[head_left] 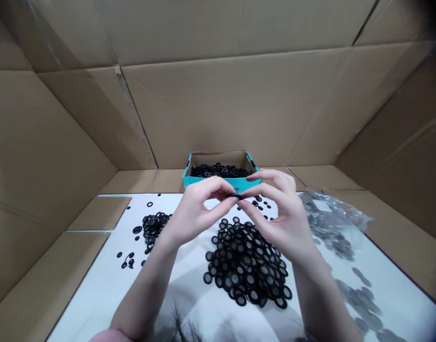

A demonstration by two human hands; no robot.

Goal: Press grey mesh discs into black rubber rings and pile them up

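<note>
Between the fingertips of both hands is a small black ring (234,195), seen nearly edge-on. My left hand (203,204) pinches its left side with thumb and forefinger. On its right side, the thumb and forefinger of my right hand (278,204) close on it, while the other fingers are raised. Below the hands lies a heap of black rings with grey disc centres (246,261). Left of my left wrist is a smaller pile of black rings (154,227). Whether the held ring has a disc in it I cannot tell.
A turquoise box (221,182) of black rings stands behind the hands. At right, a clear plastic bag (332,213) with grey discs lies near loose grey discs (363,304). Cardboard walls (232,104) surround the white table (92,294). Stray rings lie at left.
</note>
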